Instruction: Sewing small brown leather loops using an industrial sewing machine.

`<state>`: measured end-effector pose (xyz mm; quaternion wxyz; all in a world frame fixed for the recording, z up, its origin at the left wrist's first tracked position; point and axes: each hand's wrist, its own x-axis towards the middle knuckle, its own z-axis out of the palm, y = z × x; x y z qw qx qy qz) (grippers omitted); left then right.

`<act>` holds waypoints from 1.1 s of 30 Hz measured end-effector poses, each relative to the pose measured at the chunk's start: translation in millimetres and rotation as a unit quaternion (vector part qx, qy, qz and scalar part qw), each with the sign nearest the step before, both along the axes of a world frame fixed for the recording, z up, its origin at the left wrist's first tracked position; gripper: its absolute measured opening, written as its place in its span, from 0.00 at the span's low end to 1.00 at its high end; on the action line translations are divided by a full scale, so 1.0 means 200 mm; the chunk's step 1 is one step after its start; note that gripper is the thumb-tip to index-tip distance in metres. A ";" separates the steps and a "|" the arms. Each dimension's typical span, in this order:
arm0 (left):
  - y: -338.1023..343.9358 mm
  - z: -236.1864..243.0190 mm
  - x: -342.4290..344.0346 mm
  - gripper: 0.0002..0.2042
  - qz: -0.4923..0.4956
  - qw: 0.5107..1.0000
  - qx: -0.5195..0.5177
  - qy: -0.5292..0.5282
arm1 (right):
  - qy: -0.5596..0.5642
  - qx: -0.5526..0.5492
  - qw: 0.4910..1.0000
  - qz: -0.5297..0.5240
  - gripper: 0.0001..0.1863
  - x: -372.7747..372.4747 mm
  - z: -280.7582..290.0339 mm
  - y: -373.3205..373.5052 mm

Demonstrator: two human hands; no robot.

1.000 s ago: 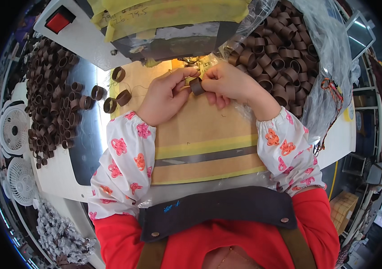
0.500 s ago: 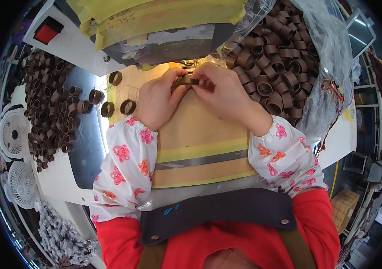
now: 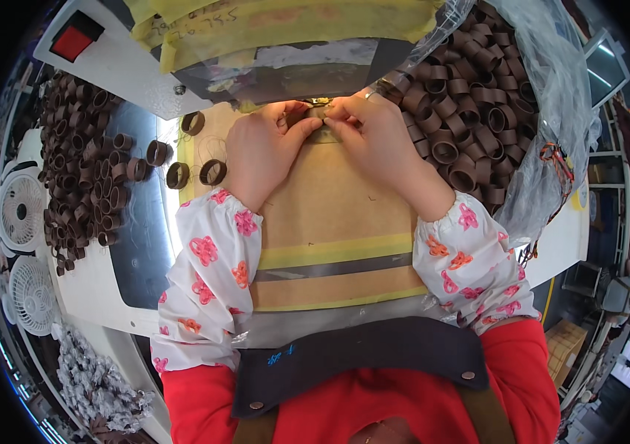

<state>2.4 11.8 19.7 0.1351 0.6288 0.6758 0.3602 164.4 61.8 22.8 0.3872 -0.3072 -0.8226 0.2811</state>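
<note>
A brown band [image 3: 318, 114] is held between both my hands beneath the machine head [image 3: 285, 70], in the lit spot there. My left hand [image 3: 261, 152] pinches the band's left side between thumb and fingers. On its other side, the fingertips of my right hand [image 3: 383, 140] close on the same band. My fingers and the machine hide much of it. Beside my left hand lie loose brown loops, one of them a ring [image 3: 213, 172] with thin threads around it.
A pile of brown loops [image 3: 85, 166] covers the left side of the table. More loops [image 3: 470, 103] fill a clear plastic bag [image 3: 551, 89] at right. The machine carries a red switch [image 3: 74, 44]. White fans [image 3: 20, 211] stand at far left, near a silvery bundle [image 3: 100, 381].
Both hands have moved slightly farther forward under the machine head, taking the band with them. The right fingers have shifted their grip, and the band's dark end no longer shows.
</note>
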 end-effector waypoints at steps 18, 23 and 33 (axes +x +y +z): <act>0.04 0.01 -0.02 0.18 0.027 0.996 -0.084 -0.021 | -0.034 0.025 0.998 -0.039 0.04 -0.02 0.01 0.01; 0.05 0.00 -0.02 0.17 0.014 0.996 -0.091 0.011 | -0.056 0.033 0.997 -0.043 0.05 -0.02 0.01 0.03; 0.06 -0.04 -0.06 0.14 -0.002 0.994 -0.096 -0.054 | -0.111 0.022 0.992 -0.050 0.05 -0.04 0.00 0.04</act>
